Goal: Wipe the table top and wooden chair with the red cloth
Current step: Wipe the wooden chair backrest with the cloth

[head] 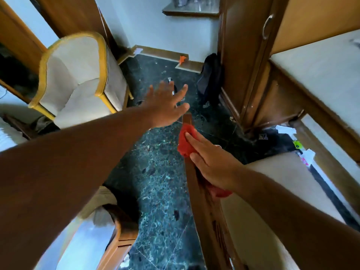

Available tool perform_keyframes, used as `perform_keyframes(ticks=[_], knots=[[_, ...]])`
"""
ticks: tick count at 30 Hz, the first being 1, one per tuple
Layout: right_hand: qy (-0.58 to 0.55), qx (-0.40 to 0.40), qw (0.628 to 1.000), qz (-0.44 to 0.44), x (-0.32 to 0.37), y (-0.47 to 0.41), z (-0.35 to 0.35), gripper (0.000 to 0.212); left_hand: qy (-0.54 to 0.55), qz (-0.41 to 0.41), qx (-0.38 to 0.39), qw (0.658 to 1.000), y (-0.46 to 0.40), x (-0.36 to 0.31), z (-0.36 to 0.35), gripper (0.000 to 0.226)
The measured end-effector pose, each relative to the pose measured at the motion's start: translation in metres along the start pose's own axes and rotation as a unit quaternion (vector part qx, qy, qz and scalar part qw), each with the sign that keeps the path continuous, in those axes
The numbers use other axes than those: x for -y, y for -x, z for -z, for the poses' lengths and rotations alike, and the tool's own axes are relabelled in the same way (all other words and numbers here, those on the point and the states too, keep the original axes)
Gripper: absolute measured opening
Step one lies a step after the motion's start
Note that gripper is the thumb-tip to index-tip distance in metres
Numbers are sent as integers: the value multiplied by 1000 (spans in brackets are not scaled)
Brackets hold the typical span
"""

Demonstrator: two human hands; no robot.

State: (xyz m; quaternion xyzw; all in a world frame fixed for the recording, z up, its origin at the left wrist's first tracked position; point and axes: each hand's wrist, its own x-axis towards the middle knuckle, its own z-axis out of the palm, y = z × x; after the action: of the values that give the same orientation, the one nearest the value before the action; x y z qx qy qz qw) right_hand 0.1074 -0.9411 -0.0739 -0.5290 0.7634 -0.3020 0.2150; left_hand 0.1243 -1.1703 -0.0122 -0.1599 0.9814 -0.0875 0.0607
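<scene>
The crumpled red cloth [186, 140] sits pressed under my right hand [212, 164] on the brown wooden chair rail [202, 207], my left hand [167, 104] spread empty.

Pretty bright daylight-ish scene, colours punchy. Heavy fisheye bend at the edges, the left hand [167, 106] is motion-blurred, and the marble floor [155, 172] shows soft glare.

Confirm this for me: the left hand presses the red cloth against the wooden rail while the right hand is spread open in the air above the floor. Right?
Not quite: the hands are swapped. In the head view the right hand presses the red cloth against the wooden rail, while the left hand is spread open in the air above the floor, holding nothing.
</scene>
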Motion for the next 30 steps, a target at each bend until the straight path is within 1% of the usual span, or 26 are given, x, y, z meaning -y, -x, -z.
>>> perform_keyframes(ticks=[2, 4, 7, 9, 11, 12, 14, 19, 22, 25, 30], knots=[[61, 23, 998, -23, 9, -2, 8, 56, -46, -34, 33, 998, -18, -9, -3, 72], [85, 31, 995, -50, 17, -3, 15, 55, -70, -55, 62, 994, -22, -13, -12, 69], [120, 17, 989, -81, 40, 7, 12, 53, -39, -37, 64, 996, -13, -9, -19, 65], [144, 23, 987, -69, 60, 39, -2, 52, -14, -28, 69, 997, -8, -9, -21, 64], [173, 35, 984, -40, 77, 78, -19, 56, 6, -34, 74, 997, -6, -7, -20, 63], [172, 41, 983, -42, 82, 94, -23, 59, 12, -36, 78, 996, -6, -7, -21, 63], [148, 59, 984, -74, 84, 100, -19, 62, 23, -35, 81, 996, -5, -9, -23, 61], [109, 47, 986, -117, 82, 26, -7, 49, 49, -13, 101, 994, -8, -13, -26, 57], [102, 32, 985, -133, 79, 7, -8, 44, 53, -12, 101, 993, -11, -12, -23, 56], [102, 26, 988, -116, 85, 29, -15, 41, 44, -14, 89, 995, -15, -10, -27, 56], [96, 36, 993, -60, 102, 131, -35, 40, 47, -5, 85, 995, -15, -9, -35, 57]])
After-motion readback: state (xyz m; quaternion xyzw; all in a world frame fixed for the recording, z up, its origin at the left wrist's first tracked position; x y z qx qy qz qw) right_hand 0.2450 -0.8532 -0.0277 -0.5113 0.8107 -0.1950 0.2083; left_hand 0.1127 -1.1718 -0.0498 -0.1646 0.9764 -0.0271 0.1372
